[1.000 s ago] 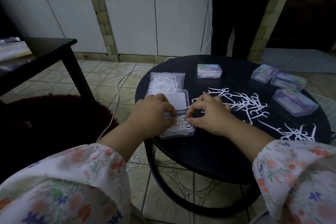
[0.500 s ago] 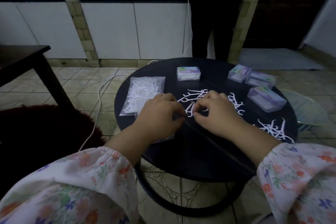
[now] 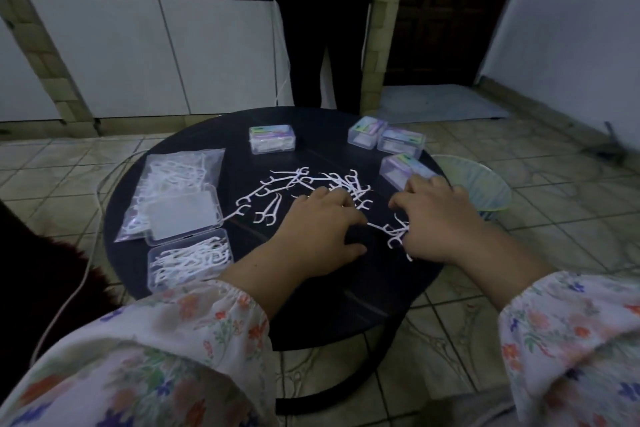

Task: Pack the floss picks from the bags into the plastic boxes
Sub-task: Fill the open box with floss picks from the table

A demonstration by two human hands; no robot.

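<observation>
On the round black table [image 3: 242, 295], an open clear plastic box [image 3: 188, 258] at the front left holds white floss picks, and its lid [image 3: 183, 215] lies flat behind it. Partly under that lid is a clear bag [image 3: 173, 173] of picks. Loose floss picks [image 3: 298, 184] are scattered across the table's middle. My left hand [image 3: 322, 225] rests palm down on their near edge, fingers curled. My right hand [image 3: 436, 218] is curled around a small bunch of picks [image 3: 398, 234]. Several closed boxes stand behind: one [image 3: 272, 139] at the centre back, others [image 3: 401, 142] at the right.
A person in dark trousers [image 3: 311, 45] stands just behind the table. A pale round basket [image 3: 485, 184] sits on the tiled floor at the table's right edge. A white cable [image 3: 91, 253] runs along the floor at the left, beside a dark furry rug [image 3: 41, 288].
Both hands have left the open box at the left and moved right onto the loose picks. The view has swung right, and the open box now lies uncovered.
</observation>
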